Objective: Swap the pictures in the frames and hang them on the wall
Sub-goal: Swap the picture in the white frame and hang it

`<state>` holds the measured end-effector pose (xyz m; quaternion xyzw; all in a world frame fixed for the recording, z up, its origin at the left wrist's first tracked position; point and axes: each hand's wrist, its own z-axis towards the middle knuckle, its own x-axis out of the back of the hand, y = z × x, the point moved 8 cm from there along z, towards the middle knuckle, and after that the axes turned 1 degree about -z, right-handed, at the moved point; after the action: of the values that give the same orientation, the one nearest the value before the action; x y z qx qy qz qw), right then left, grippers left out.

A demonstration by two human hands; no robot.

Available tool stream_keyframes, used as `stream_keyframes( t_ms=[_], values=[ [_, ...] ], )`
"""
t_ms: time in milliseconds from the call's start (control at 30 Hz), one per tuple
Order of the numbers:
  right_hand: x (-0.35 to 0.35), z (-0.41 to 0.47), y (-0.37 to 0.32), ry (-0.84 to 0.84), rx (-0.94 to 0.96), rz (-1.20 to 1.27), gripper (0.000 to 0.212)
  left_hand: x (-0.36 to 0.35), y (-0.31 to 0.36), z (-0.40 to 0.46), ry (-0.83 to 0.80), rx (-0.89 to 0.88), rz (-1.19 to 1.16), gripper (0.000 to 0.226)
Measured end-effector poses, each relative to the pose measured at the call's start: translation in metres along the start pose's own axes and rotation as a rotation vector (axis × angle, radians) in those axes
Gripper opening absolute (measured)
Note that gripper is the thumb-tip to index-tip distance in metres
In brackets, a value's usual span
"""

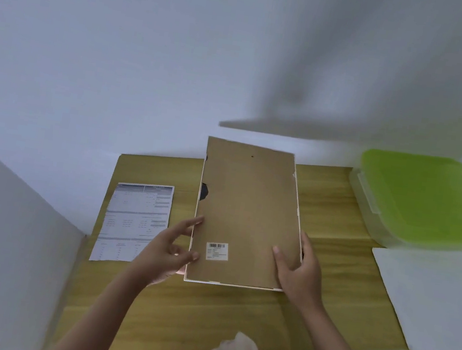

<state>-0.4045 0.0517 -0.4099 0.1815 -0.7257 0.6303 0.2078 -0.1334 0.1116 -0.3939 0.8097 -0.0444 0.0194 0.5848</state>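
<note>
Above bench (328, 277) centre: frame (247, 215) back-up, right hand (301, 269) gripping edge, left hand (172, 246) loose, fingertips touching; backing could slip out.

I see only the frame (247, 215) from its brown back, so its front and any picture in it are hidden. The barcode label (217, 251) and the printed sheet (135, 220) are too small to read. The green-lidded box (425, 202) runs off the right edge. My left hand (172, 246) is blurred.
</note>
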Motion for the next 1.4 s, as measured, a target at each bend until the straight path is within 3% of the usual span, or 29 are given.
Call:
stream_keyframes(
  t_ms=[100,200,367,533,700,1067,1200,1400],
  values=[
    [0.006,-0.004,-0.010,0.024,0.048,0.022,0.078,-0.001,0.021,-0.011,0.021,-0.086,-0.063,0.061],
    [0.009,-0.006,-0.027,0.045,0.085,0.039,0.067,0.002,0.045,-0.024,0.102,-0.205,0.036,0.062],
    [0.007,-0.007,-0.078,0.050,0.252,-0.043,0.071,-0.003,0.080,-0.045,0.201,-0.430,0.197,0.063],
    [-0.008,-0.019,-0.146,-0.166,0.308,0.223,0.075,-0.018,0.109,-0.059,0.243,-0.618,0.341,0.057],
    [0.005,-0.024,-0.189,-0.168,0.399,0.362,0.082,-0.042,0.119,-0.063,0.232,-0.689,0.381,0.050],
    [0.025,-0.017,-0.175,0.133,0.385,0.459,0.066,-0.053,0.111,-0.038,0.162,-0.687,0.365,0.050],
    [0.030,-0.015,-0.165,0.263,0.375,0.492,0.059,-0.045,0.107,-0.020,0.189,-0.703,0.482,0.054],
    [0.051,-0.011,-0.167,0.363,0.485,0.476,0.042,0.023,0.086,0.016,0.447,-0.379,0.494,0.069]
  ],
)
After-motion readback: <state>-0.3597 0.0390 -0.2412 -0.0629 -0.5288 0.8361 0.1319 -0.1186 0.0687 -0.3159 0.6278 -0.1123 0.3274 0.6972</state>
